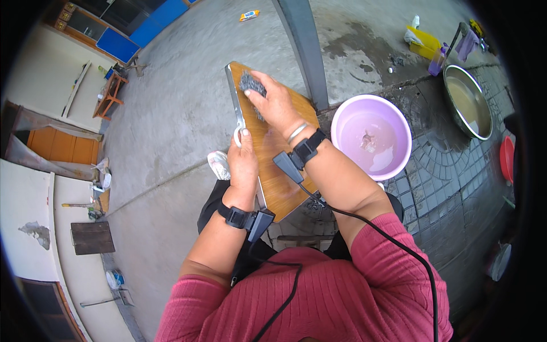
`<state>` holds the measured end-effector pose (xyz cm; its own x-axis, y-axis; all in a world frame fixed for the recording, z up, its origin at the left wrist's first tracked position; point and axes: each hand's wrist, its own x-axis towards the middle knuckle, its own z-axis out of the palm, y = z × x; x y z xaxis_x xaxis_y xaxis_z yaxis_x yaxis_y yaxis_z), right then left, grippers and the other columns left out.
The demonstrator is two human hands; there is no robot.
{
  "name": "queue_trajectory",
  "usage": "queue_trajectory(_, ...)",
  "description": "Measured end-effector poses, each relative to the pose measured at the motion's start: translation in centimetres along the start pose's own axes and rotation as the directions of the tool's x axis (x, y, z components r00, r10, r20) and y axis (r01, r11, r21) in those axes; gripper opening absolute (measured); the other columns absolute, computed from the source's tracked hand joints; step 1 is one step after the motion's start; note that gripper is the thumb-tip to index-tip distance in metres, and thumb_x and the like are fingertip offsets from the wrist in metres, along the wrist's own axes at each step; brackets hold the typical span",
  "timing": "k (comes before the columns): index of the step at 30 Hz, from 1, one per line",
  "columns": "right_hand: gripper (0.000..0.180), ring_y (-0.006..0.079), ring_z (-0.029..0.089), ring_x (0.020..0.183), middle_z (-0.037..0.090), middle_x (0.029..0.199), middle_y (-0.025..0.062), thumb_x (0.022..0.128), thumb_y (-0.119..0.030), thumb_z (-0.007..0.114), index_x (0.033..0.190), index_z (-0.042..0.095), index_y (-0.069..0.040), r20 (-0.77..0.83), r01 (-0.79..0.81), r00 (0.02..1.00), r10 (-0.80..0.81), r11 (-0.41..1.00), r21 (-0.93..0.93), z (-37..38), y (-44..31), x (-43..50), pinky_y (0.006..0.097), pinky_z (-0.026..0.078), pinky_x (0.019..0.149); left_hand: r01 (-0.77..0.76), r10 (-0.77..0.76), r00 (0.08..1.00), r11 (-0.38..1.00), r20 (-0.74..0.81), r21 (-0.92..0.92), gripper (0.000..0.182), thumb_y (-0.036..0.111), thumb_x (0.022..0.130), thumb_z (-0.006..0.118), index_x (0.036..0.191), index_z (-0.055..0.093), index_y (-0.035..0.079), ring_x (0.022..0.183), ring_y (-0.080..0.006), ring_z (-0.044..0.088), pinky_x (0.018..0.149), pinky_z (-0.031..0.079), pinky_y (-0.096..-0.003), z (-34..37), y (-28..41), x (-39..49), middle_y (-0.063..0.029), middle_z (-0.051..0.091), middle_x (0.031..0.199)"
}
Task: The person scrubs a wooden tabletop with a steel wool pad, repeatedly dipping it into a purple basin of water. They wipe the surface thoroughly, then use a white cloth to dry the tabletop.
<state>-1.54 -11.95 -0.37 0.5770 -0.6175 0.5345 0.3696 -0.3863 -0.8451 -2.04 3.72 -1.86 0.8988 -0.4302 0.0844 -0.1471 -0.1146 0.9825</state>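
Note:
A wood-grain panel [273, 141] with a pale metallic edge stands slanted between my legs, its brown face wet in places. My right hand [275, 100] presses a grey steel wool scrubber [252, 84] onto the upper part of that face. At the panel's left edge, my left hand [242, 164] grips the rim beside a white loop [238, 136], with the thumb against it. Whether the loop is a handle fixed to the panel is unclear. The fingers behind the panel are hidden. Both wrists carry black straps with cabled devices.
Close on the right stands a purple basin [371, 137] with cloudy water and scraps inside. Beyond it are a steel basin [468, 102], a red basin [507, 160], a purple bottle [437, 62] and a yellow container [423, 42]. A grey metal post [304, 51] rises just past the panel.

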Motion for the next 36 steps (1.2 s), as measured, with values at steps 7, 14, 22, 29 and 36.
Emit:
queue_trajectory(7, 0.03, 0.0332, 0.064, 0.094, 0.066, 0.106, 0.0162, 0.086, -0.016, 0.071, 0.115, 0.069, -0.007, 0.216, -0.015, 0.975, 0.052, 0.986, -0.168, -1.1, -1.2, 1.9, 0.0369, 0.053, 0.084, 0.026, -0.021, 0.999, 0.994, 0.04, -0.11, 0.061, 0.052, 0.106, 0.038, 0.125, 0.056, -0.003, 0.099, -0.0192, 0.057, 0.09, 0.046, -0.0339, 0.5, 0.3, 0.2, -0.0128, 0.063, 0.11)
queue_trajectory(14, 0.026, 0.031, 0.06, 0.098, 0.063, 0.097, 0.0132, 0.09, -0.017, 0.065, 0.115, 0.071, -0.014, 0.37, 0.329, 0.912, -0.18, 0.86, -0.391, -1.5, -2.2, 2.6, 0.0388, 0.05, 0.087, 0.226, -0.212, 0.974, 0.909, 0.08, -0.35, 0.077, 0.066, 0.102, 0.03, 0.123, 0.059, -0.001, 0.097, -0.0178, 0.059, 0.086, 0.049, -0.0315, 1.6, 2.1, -0.6, -0.0115, 0.064, 0.109)
queue_trajectory(22, 0.024, 0.034, 0.065, 0.091, 0.065, 0.1, 0.0158, 0.088, -0.013, 0.067, 0.11, 0.072, -0.007, 0.247, 0.115, 0.966, -0.075, 0.981, -0.155, -4.4, -4.4, -2.6, 0.0385, 0.053, 0.082, 0.362, -0.289, 0.917, 0.891, 0.275, -0.272, 0.077, 0.073, 0.098, 0.03, 0.103, 0.066, 0.006, 0.056, -0.0077, 0.051, 0.045, 0.037, -0.0243, -0.5, 4.0, -0.8, -0.0005, 0.06, 0.076)
queue_trajectory(29, 0.025, 0.0287, 0.065, 0.09, 0.065, 0.097, 0.0117, 0.08, -0.014, 0.076, 0.104, 0.074, -0.009, 0.55, 0.132, 0.834, 0.042, 0.953, -0.274, -7.4, -8.2, -8.3, 0.0359, 0.053, 0.08, 0.372, -0.288, 0.913, 0.88, 0.29, -0.296, 0.076, 0.074, 0.097, 0.031, 0.107, 0.066, 0.007, 0.061, -0.0104, 0.055, 0.047, 0.04, -0.0266, -0.3, 4.1, -0.7, -0.001, 0.063, 0.081)
queue_trajectory(36, 0.023, 0.0281, 0.063, 0.09, 0.062, 0.092, 0.0094, 0.077, -0.011, 0.076, 0.1, 0.073, -0.01, 0.551, 0.348, 0.82, -0.154, 0.899, -0.266, -7.9, -9.9, -8.8, 0.0382, 0.051, 0.078, 0.298, -0.271, 0.946, 0.943, 0.176, -0.15, 0.088, 0.074, 0.097, 0.031, 0.127, 0.061, -0.004, 0.107, -0.0257, 0.06, 0.088, 0.05, -0.0422, -0.4, 4.7, -1.1, -0.0173, 0.064, 0.118)
